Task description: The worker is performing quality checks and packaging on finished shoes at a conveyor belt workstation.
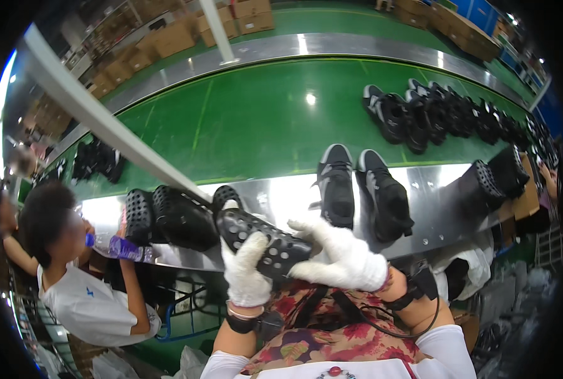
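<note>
Black, rigid and pierced with rows of round holes, the perforated form point(280, 251) lies tilted between two white-gloved hands at the near edge of the metal desk point(434, 189); it serves as the centre of the clock dial below. The left hand point(248, 268), at 8 o'clock, pinches the form between thumb and fingers. The right hand point(341, 256), at 3 o'clock, is spread about the form's near end, thumb and fingers parted; whether they press on it cannot be told. A second form point(226, 196), partly hidden, shows just behind at 11 o'clock. Two dark perforated pieces point(183, 218) stand side by side between 9 and 10 o'clock, near a clear bottle with a purple label point(127, 249) at 9 o'clock. At 2 o'clock, a pair of black-and-grey shoes point(337, 189) rests with toes pointing away. Farther out in that direction, rows of dark shoes point(442, 117) occupy the green surface point(243, 120). A co-worker in a white shirt point(95, 306) sits between 8 and 9 o'clock.
</note>
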Tool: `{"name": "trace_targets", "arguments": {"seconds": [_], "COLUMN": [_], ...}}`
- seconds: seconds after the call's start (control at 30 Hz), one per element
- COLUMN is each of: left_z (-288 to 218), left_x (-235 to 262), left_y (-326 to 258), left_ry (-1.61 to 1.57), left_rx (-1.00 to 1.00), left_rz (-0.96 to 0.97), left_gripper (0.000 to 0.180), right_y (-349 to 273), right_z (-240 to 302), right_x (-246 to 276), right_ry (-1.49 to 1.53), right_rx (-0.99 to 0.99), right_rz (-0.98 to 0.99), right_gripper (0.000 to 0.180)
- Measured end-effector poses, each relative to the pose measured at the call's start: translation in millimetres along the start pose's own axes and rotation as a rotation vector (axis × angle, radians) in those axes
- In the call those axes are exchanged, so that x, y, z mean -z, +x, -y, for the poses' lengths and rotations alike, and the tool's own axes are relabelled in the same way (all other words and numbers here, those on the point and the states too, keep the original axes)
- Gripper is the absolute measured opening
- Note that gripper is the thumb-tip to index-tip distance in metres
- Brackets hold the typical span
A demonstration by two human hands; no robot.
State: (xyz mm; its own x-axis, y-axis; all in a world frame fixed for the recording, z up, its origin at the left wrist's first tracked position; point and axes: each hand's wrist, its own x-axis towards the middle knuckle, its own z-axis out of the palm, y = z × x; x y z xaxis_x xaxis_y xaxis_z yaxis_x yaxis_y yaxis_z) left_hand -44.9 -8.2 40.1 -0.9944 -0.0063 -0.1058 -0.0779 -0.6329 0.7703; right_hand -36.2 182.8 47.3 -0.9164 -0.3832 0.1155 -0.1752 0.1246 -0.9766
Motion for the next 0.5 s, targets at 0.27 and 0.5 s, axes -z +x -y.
{"name": "trace_targets", "arguments": {"seconds": [0.27,0.5], "left_z": [62.0,72.3], "left_x": [-27.2,-66.5], "left_y": [38.6,96.8], "left_ry": [0.901,1.766], "left_rx": [-0.26,-0.789], "left_rz": [0.342,0.818], "left_gripper": [0.035,0.055], "right_y": [-82.0,-132.3], "right_z": [10.9,-1.4], "right_x": [57.9,98.7], "right_ry": [-0.221,-0.404], "right_rx": [-0.146,-0.324], "right_rz": [-0.527,-0.629], "right_gripper": [0.044,0.044]}}
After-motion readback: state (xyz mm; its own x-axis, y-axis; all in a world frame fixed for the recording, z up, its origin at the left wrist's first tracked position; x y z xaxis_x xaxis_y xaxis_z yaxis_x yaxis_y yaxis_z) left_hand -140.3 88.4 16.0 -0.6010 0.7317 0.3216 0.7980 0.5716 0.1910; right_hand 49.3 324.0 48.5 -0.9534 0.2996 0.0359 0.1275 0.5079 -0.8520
